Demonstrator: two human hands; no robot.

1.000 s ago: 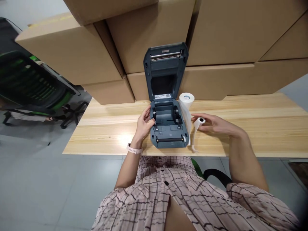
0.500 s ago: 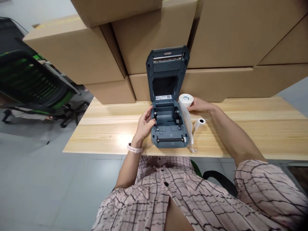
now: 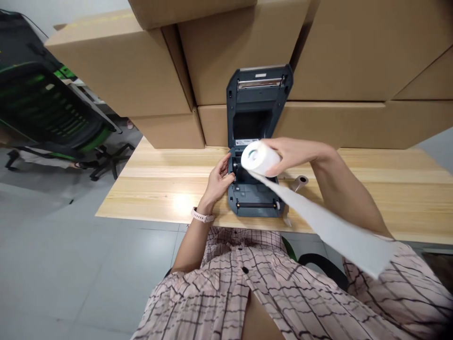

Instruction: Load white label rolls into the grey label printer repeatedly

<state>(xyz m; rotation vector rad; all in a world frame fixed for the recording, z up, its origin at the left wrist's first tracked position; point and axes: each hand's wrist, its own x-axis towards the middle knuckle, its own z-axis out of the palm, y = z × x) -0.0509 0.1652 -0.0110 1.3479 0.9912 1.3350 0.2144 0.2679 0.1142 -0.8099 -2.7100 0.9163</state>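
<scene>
A dark grey label printer (image 3: 257, 194) stands on the wooden table with its lid (image 3: 260, 101) raised. My left hand (image 3: 218, 181) is closed on the printer's left side, fingers at the rim of the roll bay and thumb at the inner edge. Over the bay, my right hand (image 3: 288, 153) grips a white label roll (image 3: 261, 159) tilted on its side. From that roll a long loose strip of paper (image 3: 329, 224) trails down to the right, toward my sleeve. The roll hides much of the bay. A smaller paper roll (image 3: 300, 182) lies right of the printer.
Cardboard boxes (image 3: 230, 61) are stacked along the back of the wooden table (image 3: 159, 184). An office chair (image 3: 53, 108) stands on the floor at the left, with part of another person near it. The table's front edge runs close to my body.
My right hand has lifted the label roll from beside the printer and carried it left over the bay. Its paper strip now swings out to the right. My left hand stays on the printer.
</scene>
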